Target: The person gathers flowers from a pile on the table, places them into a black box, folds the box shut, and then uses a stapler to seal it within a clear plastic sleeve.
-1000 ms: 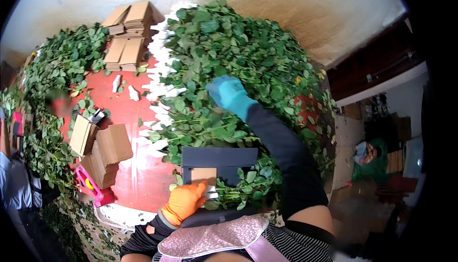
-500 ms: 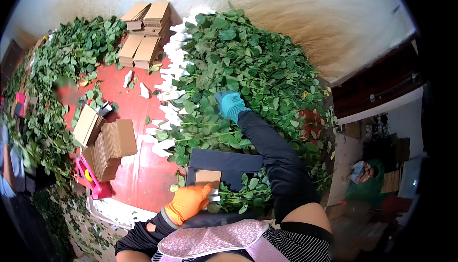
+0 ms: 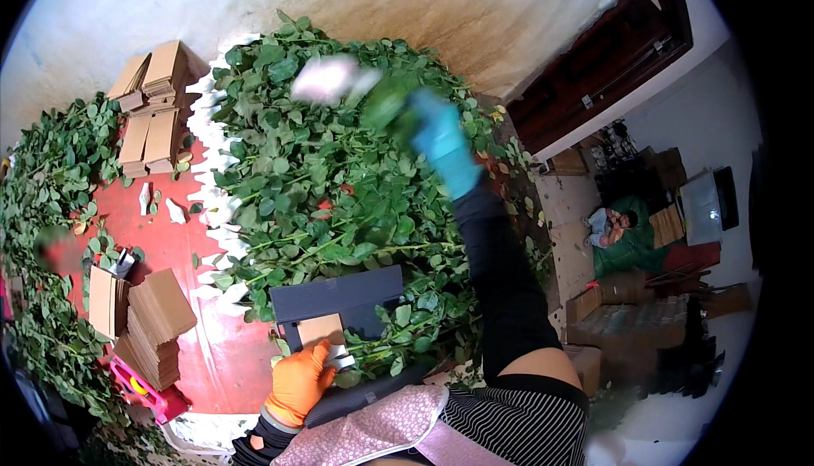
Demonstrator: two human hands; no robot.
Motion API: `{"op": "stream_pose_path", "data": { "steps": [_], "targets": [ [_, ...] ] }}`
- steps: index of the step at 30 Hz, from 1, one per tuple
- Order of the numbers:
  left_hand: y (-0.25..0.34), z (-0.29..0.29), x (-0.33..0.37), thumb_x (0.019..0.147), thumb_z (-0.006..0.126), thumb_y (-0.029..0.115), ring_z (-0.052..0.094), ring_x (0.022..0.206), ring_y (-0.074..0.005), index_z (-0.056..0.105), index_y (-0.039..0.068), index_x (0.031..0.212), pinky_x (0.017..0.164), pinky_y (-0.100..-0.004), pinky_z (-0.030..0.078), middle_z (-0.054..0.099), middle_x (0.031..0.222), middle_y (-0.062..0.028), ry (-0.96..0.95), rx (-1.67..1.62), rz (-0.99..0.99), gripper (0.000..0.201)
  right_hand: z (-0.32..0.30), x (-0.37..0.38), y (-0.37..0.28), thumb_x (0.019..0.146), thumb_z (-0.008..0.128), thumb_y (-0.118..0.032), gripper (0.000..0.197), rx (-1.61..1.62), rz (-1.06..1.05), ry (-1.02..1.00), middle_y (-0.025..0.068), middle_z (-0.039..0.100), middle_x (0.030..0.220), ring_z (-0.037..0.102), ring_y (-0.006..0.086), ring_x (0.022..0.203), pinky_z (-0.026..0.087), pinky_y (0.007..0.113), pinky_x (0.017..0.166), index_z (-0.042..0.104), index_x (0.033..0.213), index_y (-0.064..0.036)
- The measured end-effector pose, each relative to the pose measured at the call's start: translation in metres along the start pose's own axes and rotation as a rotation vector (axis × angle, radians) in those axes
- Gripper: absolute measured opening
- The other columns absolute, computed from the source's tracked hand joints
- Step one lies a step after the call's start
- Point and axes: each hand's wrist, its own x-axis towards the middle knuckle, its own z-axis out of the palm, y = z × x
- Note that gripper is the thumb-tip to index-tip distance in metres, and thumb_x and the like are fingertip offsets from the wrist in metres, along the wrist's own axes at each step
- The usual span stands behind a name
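Stems (image 3: 411, 334) lie leafy in the dark box (image 3: 335, 292) in front of you, white tips (image 3: 341, 358) leftward. From left: cardboard stack (image 3: 159, 306) on red table (image 3: 225, 360); your orange-gloved left hand (image 3: 297, 385), fingers together at those tips, pinch can't be told; leafy pile (image 3: 292, 156); your teal-gloved right hand (image 3: 445, 142), blurred above it, closed around a pale-headed flower (image 3: 326, 80).

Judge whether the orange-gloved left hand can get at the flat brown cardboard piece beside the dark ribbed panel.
Probably yes: the orange-gloved left hand is at the near edge of the cardboard piece, whose upper face lies mostly uncovered. Small white tips beside the hand might crowd it.
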Motion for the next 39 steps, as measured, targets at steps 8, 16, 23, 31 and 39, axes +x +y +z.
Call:
{"op": "stream_pose_path", "data": {
  "steps": [8, 16, 23, 31, 39],
  "targets": [
    [-0.003, -0.004, -0.004, 0.076, 0.079, 0.017, 0.070, 0.087, -0.0343, 0.059, 0.009, 0.125, 0.072, -0.0406, 0.056, 0.071, 0.106, -0.0140, -0.011, 0.042, -0.029, 0.054, 0.033, -0.043, -0.063, 0.092, 0.064, -0.021, 0.019, -1.370, -0.970, -0.121, 0.0100, 0.069, 0.093, 0.067, 0.0258, 0.077, 0.055, 0.038, 0.072, 0.063, 0.105, -0.0069],
    [0.003, 0.004, 0.007, 0.077, 0.078, 0.019, 0.070, 0.085, -0.0356, 0.060, 0.009, 0.125, 0.071, -0.0414, 0.056, 0.071, 0.103, -0.0158, 0.015, 0.031, 0.046, 0.052, -0.028, -0.050, 0.050, 0.083, 0.065, -0.015, 0.019, -1.857, -0.465, -0.420, 0.0129, 0.068, 0.083, 0.066, 0.0360, 0.077, 0.050, 0.049, 0.069, 0.064, 0.102, -0.0150],
    [0.000, -0.001, 0.004, 0.078, 0.074, 0.015, 0.070, 0.087, -0.0338, 0.058, 0.016, 0.138, 0.071, -0.0413, 0.056, 0.071, 0.108, -0.0124, -0.060, 0.046, 0.025, 0.062, 0.077, -0.189, -0.018, 0.076, 0.065, -0.023, 0.031, -1.561, -1.027, -0.581, 0.0021, 0.053, 0.068, 0.059, 0.0222, 0.062, 0.042, 0.040, 0.048, 0.063, 0.105, -0.0118],
    [-0.005, 0.004, -0.003, 0.085, 0.072, 0.023, 0.068, 0.080, -0.0343, 0.066, 0.014, 0.121, 0.066, -0.0436, 0.054, 0.070, 0.093, -0.0129, 0.090, 0.144, 0.062, 0.038, 0.025, -0.256, 0.031, 0.082, 0.070, -0.021, 0.022, -1.694, -0.341, -0.753, 0.0089, 0.062, 0.085, 0.063, 0.0310, 0.060, 0.047, 0.046, 0.054, 0.061, 0.096, -0.0083],
    [-0.004, 0.004, 0.001, 0.082, 0.074, 0.016, 0.068, 0.079, -0.0308, 0.065, 0.013, 0.116, 0.064, -0.0408, 0.055, 0.067, 0.094, -0.0075, 0.204, 0.096, 0.077, 0.035, -0.010, -0.274, 0.087, 0.082, 0.062, -0.014, 0.018, -1.761, 0.020, -0.775, 0.0127, 0.064, 0.085, 0.066, 0.0336, 0.069, 0.048, 0.049, 0.064, 0.059, 0.098, -0.0078]
  ]
}}
